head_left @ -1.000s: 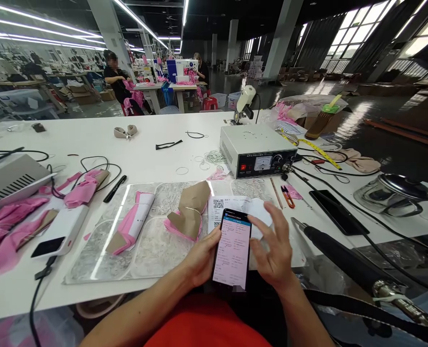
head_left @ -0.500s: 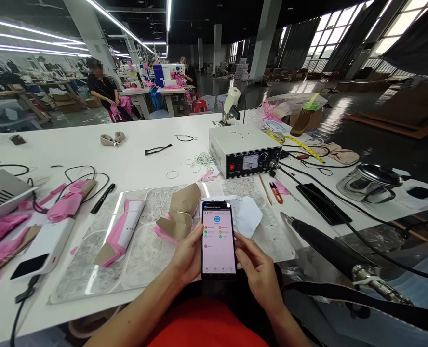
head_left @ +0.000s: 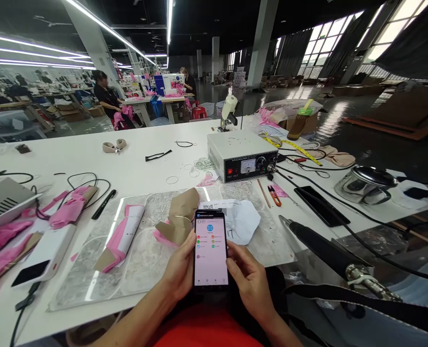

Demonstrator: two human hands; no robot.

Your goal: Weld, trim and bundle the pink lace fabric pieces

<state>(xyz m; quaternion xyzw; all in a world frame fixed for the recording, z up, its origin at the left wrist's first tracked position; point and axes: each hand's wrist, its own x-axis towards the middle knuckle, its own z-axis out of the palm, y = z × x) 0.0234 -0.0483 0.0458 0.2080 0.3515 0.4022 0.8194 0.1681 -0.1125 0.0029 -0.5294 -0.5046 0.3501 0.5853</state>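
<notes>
A smartphone (head_left: 211, 262) with a lit pale-pink screen of small coloured icons stands upright before me at the table's front edge. My left hand (head_left: 180, 270) grips its left side. At its right edge, my right hand (head_left: 252, 279) has curled fingers against the side, partly hidden behind it. Behind the phone lies a white paper cutout (head_left: 245, 219) with handwriting, its left part covered. A tied bundle of beige and pink fabric pieces (head_left: 183, 209) is left of it. Farther left, a pink and white bundle (head_left: 122, 236) rests on the clear-covered mat (head_left: 145, 272).
A grey control box (head_left: 248, 161) stands behind the mat. Orange thread snips (head_left: 274, 195), a dark phone (head_left: 320, 205) and a black corded tool (head_left: 318, 246) lie right. A glass pot (head_left: 366, 185) is beyond. Left are a black pen (head_left: 103, 205) and a white device (head_left: 44, 260). Two people sit behind.
The phone and both hands have shifted slightly left and down in view, uncovering more of the paper's handwriting. My hold on the phone looks the same, and the screen shows the same page.
</notes>
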